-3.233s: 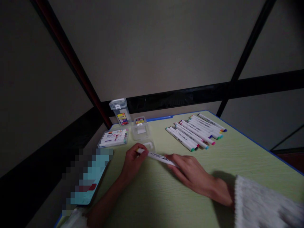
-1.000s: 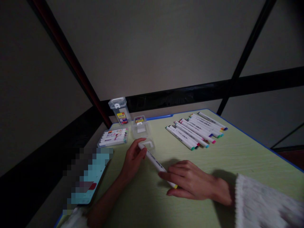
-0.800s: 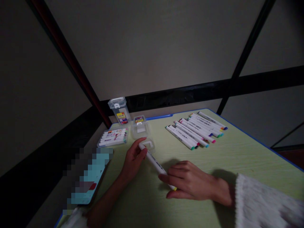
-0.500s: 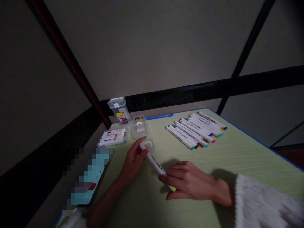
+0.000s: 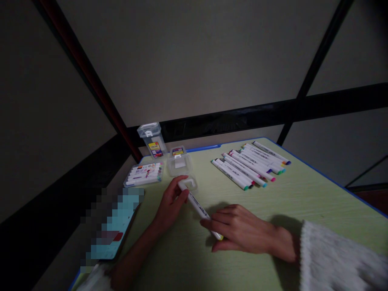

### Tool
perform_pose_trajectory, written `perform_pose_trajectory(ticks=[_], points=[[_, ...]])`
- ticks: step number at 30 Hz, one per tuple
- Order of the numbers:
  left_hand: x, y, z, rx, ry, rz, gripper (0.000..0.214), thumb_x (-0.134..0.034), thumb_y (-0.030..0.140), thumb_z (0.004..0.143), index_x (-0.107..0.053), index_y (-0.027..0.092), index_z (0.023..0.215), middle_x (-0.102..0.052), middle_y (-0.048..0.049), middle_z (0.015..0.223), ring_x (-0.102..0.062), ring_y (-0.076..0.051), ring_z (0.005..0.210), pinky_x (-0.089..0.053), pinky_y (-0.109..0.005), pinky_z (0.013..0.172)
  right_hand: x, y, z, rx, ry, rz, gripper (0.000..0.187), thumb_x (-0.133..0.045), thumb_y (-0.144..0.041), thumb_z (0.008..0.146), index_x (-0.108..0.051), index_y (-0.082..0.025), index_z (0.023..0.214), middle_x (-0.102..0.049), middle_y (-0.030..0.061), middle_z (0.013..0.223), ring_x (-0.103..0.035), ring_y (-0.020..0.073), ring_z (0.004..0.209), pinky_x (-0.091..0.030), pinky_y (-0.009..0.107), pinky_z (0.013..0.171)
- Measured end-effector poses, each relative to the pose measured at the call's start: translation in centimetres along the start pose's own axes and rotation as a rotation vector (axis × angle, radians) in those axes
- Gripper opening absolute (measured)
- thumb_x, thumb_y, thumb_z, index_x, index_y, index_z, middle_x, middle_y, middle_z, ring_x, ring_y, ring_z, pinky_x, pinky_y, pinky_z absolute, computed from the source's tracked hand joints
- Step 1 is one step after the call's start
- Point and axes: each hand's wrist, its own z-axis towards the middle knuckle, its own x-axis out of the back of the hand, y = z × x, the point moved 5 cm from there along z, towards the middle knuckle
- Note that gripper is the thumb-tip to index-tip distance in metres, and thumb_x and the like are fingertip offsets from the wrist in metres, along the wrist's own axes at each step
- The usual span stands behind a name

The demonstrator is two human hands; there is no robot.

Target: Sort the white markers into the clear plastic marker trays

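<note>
Between my two hands is a white marker pen (image 5: pixel 198 209) with a yellow end, slanting down to the right above the table (image 5: pixel 297 202). My left hand (image 5: pixel 172 200) pinches its upper end between thumb and fingers. Around the lower part, close to the yellow tip, the fingers of my right hand (image 5: pixel 235 228) are closed. Just beyond my left fingers lies a clear plastic lid or shallow box (image 5: pixel 191 184), partly covered by them. To the right, several white marker pens (image 5: pixel 235 173) with coloured ends lie side by side in a slanting row.
A tall clear container (image 5: pixel 154 141) with a yellow label stands at the back left. Beside it is an open clear box (image 5: pixel 179 165). Nearer lies a flat case of pens (image 5: pixel 145 173), then a blurred-out teal item (image 5: pixel 121 226) at the left edge. A wall rises behind.
My right hand has shifted very slightly left and up along the marker pen's lower end. The left hand's hold looks the same.
</note>
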Motion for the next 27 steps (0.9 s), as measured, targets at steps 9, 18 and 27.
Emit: perform_pose_trajectory(ticks=[9,18,27], points=[[0.03,0.06,0.19,-0.014,0.003,-0.015,0.022,-0.056,0.026,0.072,-0.051,0.018,0.091,-0.048,0.0032,0.066,-0.046,-0.009,0.057,-0.040,-0.021,0.054,0.15,0.00,0.08,0.009,-0.016,0.018,0.041,-0.042,-0.047,0.086,-0.049,-0.014,0.111,-0.061,0.0038,0.078,-0.055,0.0158,0.067,-0.038,0.028,0.055],[-0.09,-0.18,-0.01,0.010,-0.007,-0.010,0.040,-0.055,0.025,0.073,-0.046,0.020,0.111,-0.050,0.0015,0.074,-0.047,-0.011,0.063,-0.042,-0.022,0.058,-0.02,0.19,-0.05,-0.014,-0.022,0.003,0.039,-0.042,-0.045,0.086,-0.049,-0.015,0.110,-0.061,0.0032,0.079,-0.056,0.0164,0.067,-0.038,0.028,0.056],[0.01,-0.63,-0.02,0.026,-0.015,-0.059,0.053,-0.057,0.025,0.074,-0.040,0.025,0.124,-0.050,0.0016,0.070,-0.047,-0.013,0.061,-0.043,-0.025,0.059,-0.13,0.31,0.00,-0.054,-0.042,0.048,0.038,-0.042,-0.044,0.087,-0.048,-0.016,0.112,-0.061,0.0043,0.082,-0.057,0.0172,0.070,-0.040,0.029,0.058]])
